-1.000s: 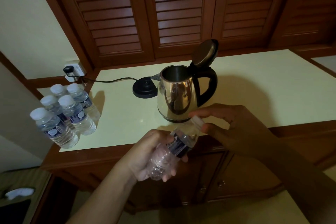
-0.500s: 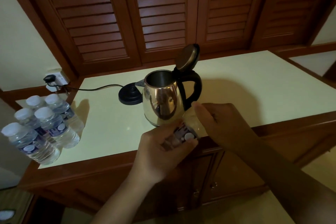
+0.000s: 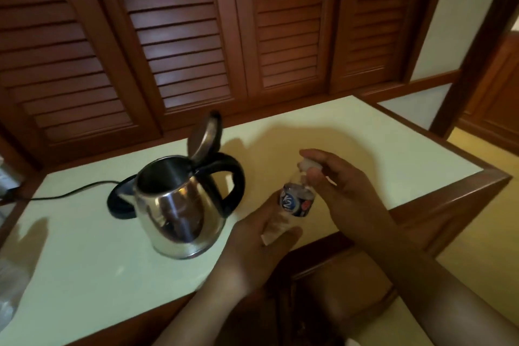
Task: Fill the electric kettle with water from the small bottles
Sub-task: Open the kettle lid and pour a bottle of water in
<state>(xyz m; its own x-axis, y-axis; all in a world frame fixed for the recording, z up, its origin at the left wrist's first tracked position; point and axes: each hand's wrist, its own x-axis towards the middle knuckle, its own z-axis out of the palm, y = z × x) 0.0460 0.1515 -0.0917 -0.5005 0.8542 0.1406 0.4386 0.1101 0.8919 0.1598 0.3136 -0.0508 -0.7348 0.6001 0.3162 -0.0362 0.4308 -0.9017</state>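
Note:
A shiny steel electric kettle [image 3: 179,213] with a black handle stands on the pale countertop [image 3: 84,255], lid tipped up and open. Just to its right my left hand [image 3: 261,239] grips the lower body of a small clear water bottle [image 3: 296,202] with a blue label, held roughly upright. My right hand [image 3: 345,194] pinches the bottle's white cap [image 3: 309,164] from the right with thumb and fingertips. Whether the cap is loose from the neck I cannot tell.
The kettle's black base [image 3: 119,205] lies behind it to the left, its cord [image 3: 61,195] running off to the left edge. A blurred clear bottle [image 3: 11,292] shows at the bottom left. Louvred wooden doors [image 3: 196,36] stand behind. The counter's wooden rim [image 3: 438,202] runs at the right.
My view swung right, so the bottle cluster slid almost out at the left. The bottle came upright beside the kettle, my left hand gripping lower and my right fingers on the cap.

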